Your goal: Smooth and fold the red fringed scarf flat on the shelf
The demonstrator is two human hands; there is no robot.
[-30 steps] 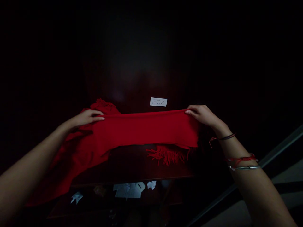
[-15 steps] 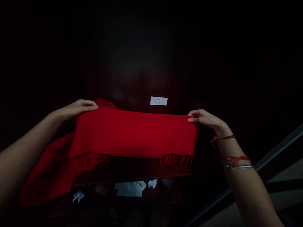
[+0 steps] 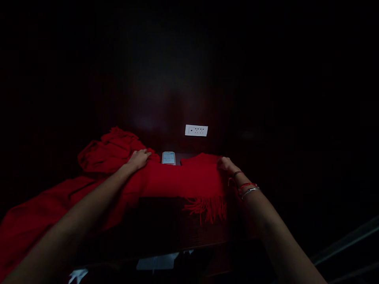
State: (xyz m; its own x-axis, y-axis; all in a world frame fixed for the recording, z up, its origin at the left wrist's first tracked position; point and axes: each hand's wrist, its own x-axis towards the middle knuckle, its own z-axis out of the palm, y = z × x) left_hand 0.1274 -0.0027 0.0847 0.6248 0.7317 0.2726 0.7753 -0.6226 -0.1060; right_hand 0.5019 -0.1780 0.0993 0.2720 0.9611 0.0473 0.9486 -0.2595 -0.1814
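A red fringed scarf [image 3: 177, 180] spreads between my two hands on a dark wooden surface, its tassels hanging toward me on the right. My left hand [image 3: 140, 158] is closed on the scarf's far edge at the left; its fingertips are dim. At the far right corner, my right hand [image 3: 226, 163] grips the same scarf, fingers curled and partly hidden. Bunched red cloth [image 3: 106, 154] lies beyond my left forearm, and more red fabric trails to the lower left. Behind the scarf, between my hands, a phone [image 3: 168, 158] shows a lit screen.
A white socket panel [image 3: 196, 130] is set in the dark wall behind the surface. Below the front edge, pale paper [image 3: 156, 262] and a crumpled white piece [image 3: 78, 275] lie on a lower shelf. A metal rail [image 3: 346, 240] slants at the lower right.
Both hands have lowered the held-up scarf onto the surface and come closer together. The phone and the bunched red cloth behind it now show.
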